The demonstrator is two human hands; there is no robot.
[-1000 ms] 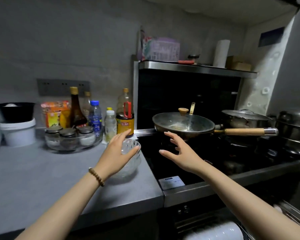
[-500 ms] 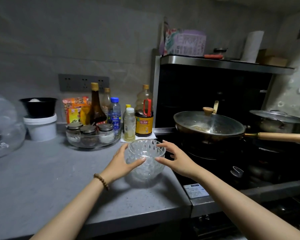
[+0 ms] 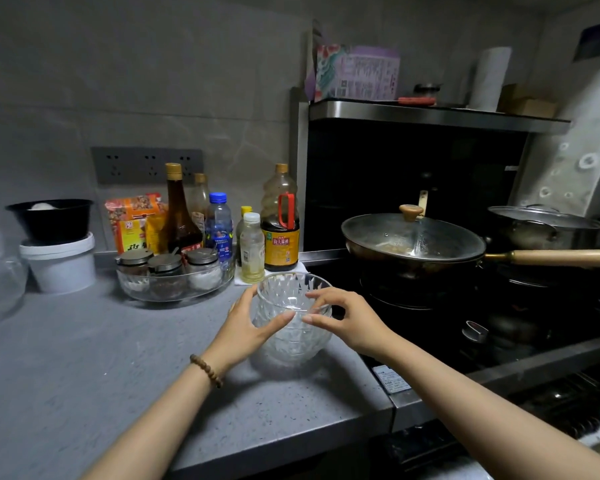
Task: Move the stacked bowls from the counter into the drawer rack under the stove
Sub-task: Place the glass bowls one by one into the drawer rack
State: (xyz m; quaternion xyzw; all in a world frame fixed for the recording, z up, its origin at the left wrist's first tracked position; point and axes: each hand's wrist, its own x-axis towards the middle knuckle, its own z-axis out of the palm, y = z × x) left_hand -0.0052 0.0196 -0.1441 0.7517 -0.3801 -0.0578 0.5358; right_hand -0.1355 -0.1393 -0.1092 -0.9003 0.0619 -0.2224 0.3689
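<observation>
Glass bowls (image 3: 293, 320): stack count unclear; hands (image 3: 243, 327) hide sides.

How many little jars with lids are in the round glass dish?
3, side by side in the glass dish on the counter: left jar, middle jar, right jar. Another could hide behind them.
</observation>
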